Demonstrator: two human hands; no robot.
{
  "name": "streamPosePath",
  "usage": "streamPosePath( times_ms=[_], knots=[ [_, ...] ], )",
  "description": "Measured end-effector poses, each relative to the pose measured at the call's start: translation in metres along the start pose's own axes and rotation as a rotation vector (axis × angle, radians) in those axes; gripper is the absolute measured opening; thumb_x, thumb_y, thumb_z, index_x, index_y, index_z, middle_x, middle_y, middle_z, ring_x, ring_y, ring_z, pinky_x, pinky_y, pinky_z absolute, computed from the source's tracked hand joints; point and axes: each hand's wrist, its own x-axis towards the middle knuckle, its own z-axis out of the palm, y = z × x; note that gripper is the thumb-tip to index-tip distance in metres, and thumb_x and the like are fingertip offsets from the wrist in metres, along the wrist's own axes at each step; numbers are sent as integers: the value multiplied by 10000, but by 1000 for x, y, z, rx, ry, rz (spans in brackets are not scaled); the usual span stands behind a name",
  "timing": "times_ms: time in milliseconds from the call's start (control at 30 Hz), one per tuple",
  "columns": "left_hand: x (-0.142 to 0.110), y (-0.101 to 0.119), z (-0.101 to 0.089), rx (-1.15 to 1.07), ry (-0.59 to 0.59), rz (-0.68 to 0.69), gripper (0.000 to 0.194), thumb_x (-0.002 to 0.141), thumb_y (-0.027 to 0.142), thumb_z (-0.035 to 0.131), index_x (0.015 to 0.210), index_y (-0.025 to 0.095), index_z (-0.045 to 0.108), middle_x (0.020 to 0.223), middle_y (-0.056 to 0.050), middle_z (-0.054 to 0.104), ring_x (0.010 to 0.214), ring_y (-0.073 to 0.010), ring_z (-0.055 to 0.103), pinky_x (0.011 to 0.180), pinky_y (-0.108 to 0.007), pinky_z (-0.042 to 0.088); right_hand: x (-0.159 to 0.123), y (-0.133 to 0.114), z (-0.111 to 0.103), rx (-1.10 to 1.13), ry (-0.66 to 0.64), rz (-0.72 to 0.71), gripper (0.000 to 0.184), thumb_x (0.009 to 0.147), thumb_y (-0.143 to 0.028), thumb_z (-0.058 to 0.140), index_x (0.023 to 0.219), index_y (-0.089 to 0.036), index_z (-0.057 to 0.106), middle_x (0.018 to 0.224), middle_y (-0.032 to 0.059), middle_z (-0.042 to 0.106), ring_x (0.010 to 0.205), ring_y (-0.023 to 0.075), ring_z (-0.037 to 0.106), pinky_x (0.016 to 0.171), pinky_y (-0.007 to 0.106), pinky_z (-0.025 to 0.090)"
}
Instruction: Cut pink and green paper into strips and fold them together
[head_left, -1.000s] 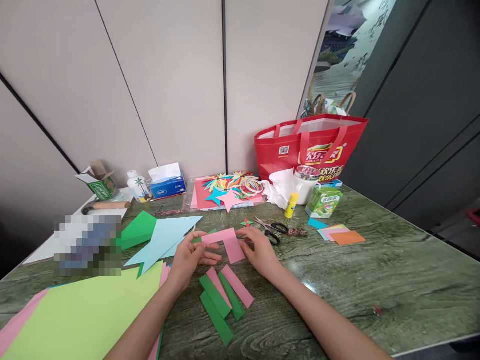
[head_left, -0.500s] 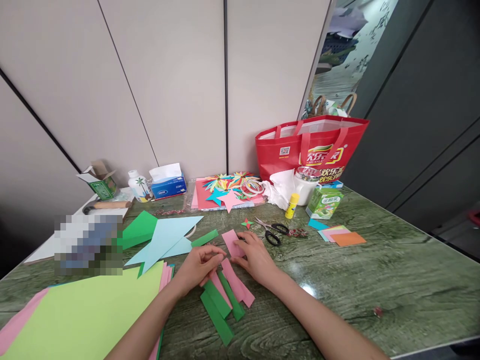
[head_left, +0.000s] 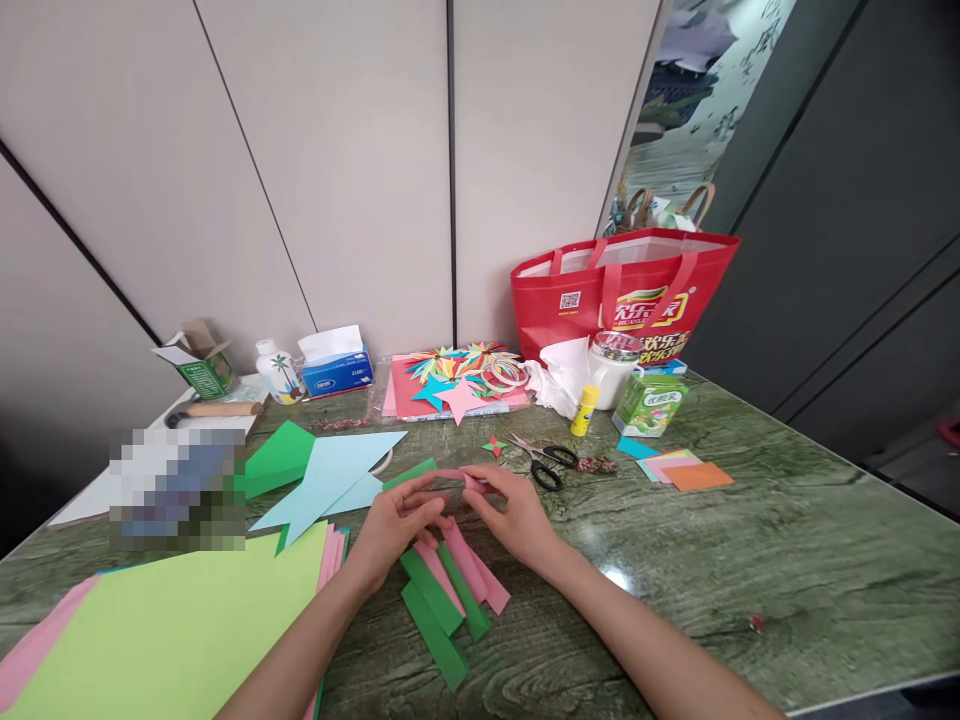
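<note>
A pink paper strip [head_left: 451, 474] is bent in a curve between my two hands, above the table. My left hand [head_left: 394, 530] has its fingers closed at the strip's left end. The right end is pinched between the thumb and fingers of my right hand [head_left: 516, 512]. Below the hands lie several loose strips, among them a green paper strip [head_left: 435, 635] and a flat pink paper strip [head_left: 491, 590]. A green strip [head_left: 411, 473] lies just beyond my left hand. Scissors [head_left: 540, 460] rest beyond my right hand, beside a small red-and-green paper star [head_left: 493, 446].
Large coloured sheets [head_left: 180, 620] lie at the left front, with light blue paper [head_left: 337, 480] behind them. A glue stick [head_left: 584, 410], a green carton [head_left: 650, 406], a white mug [head_left: 611, 380] and a red bag [head_left: 555, 325] stand at the back right. Small coloured papers [head_left: 701, 477] lie right.
The pink strip, flat under my right hand before, is now lifted and curved. My left hand has moved up to its other end.
</note>
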Motion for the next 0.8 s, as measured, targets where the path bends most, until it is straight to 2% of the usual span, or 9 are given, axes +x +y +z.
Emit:
streamPosePath(
  times_ms=[67, 167, 233, 367, 500, 600, 700, 800],
  knots=[
    [0, 1, 0, -64, 7, 6, 596, 630, 317, 692, 1150, 139, 462, 995, -123, 645, 688, -199, 648, 517, -267, 503, -1, -7, 1, 44, -23, -55, 240, 776, -166, 513, 1004, -186, 583, 885, 61, 641, 792, 170, 586, 728, 293, 471],
    [-1, 2, -1, -89, 24, 18, 617, 644, 311, 685, 1179, 135, 433, 872, -88, 674, 615, -170, 641, 555, -287, 516, -3, -14, 3, 88, -83, -124, 313, 765, -111, 491, 1052, -211, 564, 1016, 66, 604, 943, 178, 552, 843, 326, 434],
    [-1, 2, -1, -99, 41, 52, 602, 649, 310, 680, 1170, 139, 432, 829, -68, 674, 657, -180, 642, 582, -300, 524, -4, -15, 4, 107, -107, -140, 360, 759, -84, 472, 1084, -218, 546, 1067, 69, 575, 996, 176, 529, 880, 332, 415],
    [-2, 4, 1, -110, 56, 118, 598, 644, 301, 678, 1164, 170, 414, 854, -45, 660, 780, -213, 631, 640, -344, 533, -3, -13, 4, 121, -91, -136, 388, 759, -75, 452, 1115, -215, 513, 1086, 79, 555, 1010, 180, 516, 881, 343, 412],
    [-2, 6, 3, -79, 77, 125, 525, 627, 289, 685, 1083, 160, 458, 813, -29, 646, 740, -199, 621, 608, -331, 534, -3, -14, 3, 121, -94, -118, 348, 765, -136, 506, 1106, -207, 507, 1068, 81, 564, 985, 186, 520, 858, 336, 421],
    [-2, 6, 4, -62, 91, 125, 433, 600, 272, 700, 965, 155, 500, 796, -26, 644, 692, -177, 609, 579, -300, 526, -4, -14, 3, 109, -101, -65, 311, 760, -235, 569, 1067, -201, 532, 1026, 78, 583, 927, 189, 542, 793, 313, 449],
    [-2, 5, 4, -22, 58, 118, 339, 599, 257, 701, 863, 148, 519, 759, -25, 645, 642, -154, 595, 564, -275, 510, -6, -10, 5, 114, -80, 58, 220, 796, -274, 526, 1002, -203, 564, 945, 68, 613, 796, 170, 576, 665, 276, 476],
    [-3, 6, 4, 0, 26, 124, 274, 623, 244, 689, 823, 141, 531, 738, -22, 637, 605, -130, 580, 535, -243, 491, -6, -7, 8, 232, -74, 196, 210, 793, -298, 522, 974, -200, 563, 850, 50, 620, 630, 137, 583, 557, 252, 472]
  ],
)
